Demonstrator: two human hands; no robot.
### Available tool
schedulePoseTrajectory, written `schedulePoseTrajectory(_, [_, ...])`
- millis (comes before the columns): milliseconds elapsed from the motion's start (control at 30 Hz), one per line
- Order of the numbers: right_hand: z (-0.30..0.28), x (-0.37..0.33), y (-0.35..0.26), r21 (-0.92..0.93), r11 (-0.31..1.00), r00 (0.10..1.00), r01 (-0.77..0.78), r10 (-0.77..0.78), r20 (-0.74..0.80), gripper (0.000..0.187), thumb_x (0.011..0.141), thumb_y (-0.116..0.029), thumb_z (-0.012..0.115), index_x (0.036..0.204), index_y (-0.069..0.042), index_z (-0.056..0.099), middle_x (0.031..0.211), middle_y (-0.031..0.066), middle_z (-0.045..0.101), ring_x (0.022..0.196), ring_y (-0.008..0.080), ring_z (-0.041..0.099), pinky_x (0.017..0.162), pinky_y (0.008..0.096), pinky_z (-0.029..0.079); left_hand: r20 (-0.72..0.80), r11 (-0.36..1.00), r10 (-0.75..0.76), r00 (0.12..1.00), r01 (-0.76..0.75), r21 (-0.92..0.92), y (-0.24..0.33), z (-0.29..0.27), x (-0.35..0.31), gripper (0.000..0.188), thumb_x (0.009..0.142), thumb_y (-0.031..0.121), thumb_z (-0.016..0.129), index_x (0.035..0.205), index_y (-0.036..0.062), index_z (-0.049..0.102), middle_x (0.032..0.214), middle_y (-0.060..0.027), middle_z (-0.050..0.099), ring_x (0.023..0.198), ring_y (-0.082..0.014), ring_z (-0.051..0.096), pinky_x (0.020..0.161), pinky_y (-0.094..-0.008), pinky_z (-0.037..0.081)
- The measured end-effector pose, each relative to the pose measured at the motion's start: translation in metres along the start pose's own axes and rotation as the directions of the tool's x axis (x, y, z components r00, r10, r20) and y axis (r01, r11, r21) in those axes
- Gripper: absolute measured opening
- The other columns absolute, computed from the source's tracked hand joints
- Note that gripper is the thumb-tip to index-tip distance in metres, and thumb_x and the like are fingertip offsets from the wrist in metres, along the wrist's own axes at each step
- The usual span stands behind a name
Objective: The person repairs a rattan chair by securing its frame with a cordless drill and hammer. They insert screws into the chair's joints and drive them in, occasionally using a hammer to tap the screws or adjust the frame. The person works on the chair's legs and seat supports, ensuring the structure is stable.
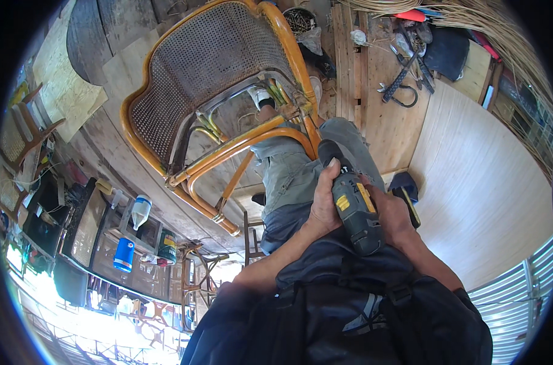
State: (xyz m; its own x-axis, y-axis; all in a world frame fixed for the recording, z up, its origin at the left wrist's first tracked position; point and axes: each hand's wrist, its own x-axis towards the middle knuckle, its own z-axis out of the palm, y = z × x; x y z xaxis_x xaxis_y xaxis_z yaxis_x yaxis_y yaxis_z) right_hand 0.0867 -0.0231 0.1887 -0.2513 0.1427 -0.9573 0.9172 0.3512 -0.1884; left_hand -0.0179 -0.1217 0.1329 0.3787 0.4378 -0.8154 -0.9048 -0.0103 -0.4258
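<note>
Nearest, I log one black power drill with yellow panels, before the torso: left hand wrapped around its left side, right hand gripping from the right, fingers mostly hidden. Beyond its nose, I list one glossy orange-brown cane chair with woven mesh panels, contact undeterminable; farther, dark-handled tools on wooden boards.

furniture workshop: rattan chair; power tool; hand tools, cane bundle toward plank floor, far right corner.
</note>
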Motion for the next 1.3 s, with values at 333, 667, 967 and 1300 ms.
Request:
schedulePoseTrajectory(333, [0.011,-0.005,0.008,0.044,0.996,0.993,0.081,-0.077,-0.088,0.054,0.081,-0.008,0.051,0.134,-0.013,0.039,0.090,0.0239,0.063,0.080,0.0409,0.061,0.071,0.0474,0.048,0.006,0.999,-0.024,1.000,0.023,0.042,0.002,-0.004,0.000,0.063,0.080,0.060,0.052,0.089,-0.0020,0.059,0.076,-0.0117,0.062,0.066,-0.0226,0.063,0.066,-0.0348,0.053])
schedulePoseTrajectory(667, [0.014,-0.006,0.009,0.085,0.993,0.991,0.085,-0.076,-0.107,0.057,0.080,-0.008,0.052,0.135,-0.015,0.038,0.092,0.0235,0.063,0.081,0.0410,0.061,0.070,0.0479,0.048,0.054,0.995,-0.008,0.998,0.003,0.099,0.001,-0.006,0.001,0.063,0.079,0.061,0.052,0.088,-0.0018,0.059,0.075,-0.0108,0.062,0.065,-0.0214,0.062,0.066,-0.0335,0.053])
schedulePoseTrajectory(967, [0.015,-0.005,0.006,0.081,0.997,0.999,0.009,-0.005,-0.049,0.059,0.080,-0.009,0.053,0.136,-0.014,0.037,0.096,0.0239,0.062,0.084,0.0411,0.061,0.072,0.0470,0.049,0.099,0.998,-0.039,0.994,0.034,0.054,0.001,-0.014,0.004,0.057,0.084,0.057,0.049,0.092,0.0008,0.056,0.087,-0.0154,0.064,0.071,-0.0252,0.064,0.064,-0.0379,0.055])
schedulePoseTrajectory(1300, [0.011,-0.006,0.001,0.116,0.993,0.998,0.012,-0.003,-0.070,0.056,0.080,-0.012,0.054,0.135,-0.014,0.039,0.095,0.0237,0.062,0.082,0.0402,0.061,0.071,0.0469,0.049,0.015,0.997,-0.044,0.999,0.043,0.058,0.004,-0.003,0.000,0.063,0.079,0.061,0.053,0.086,-0.0015,0.059,0.076,-0.0111,0.062,0.066,-0.0213,0.062,0.066,-0.0335,0.053])
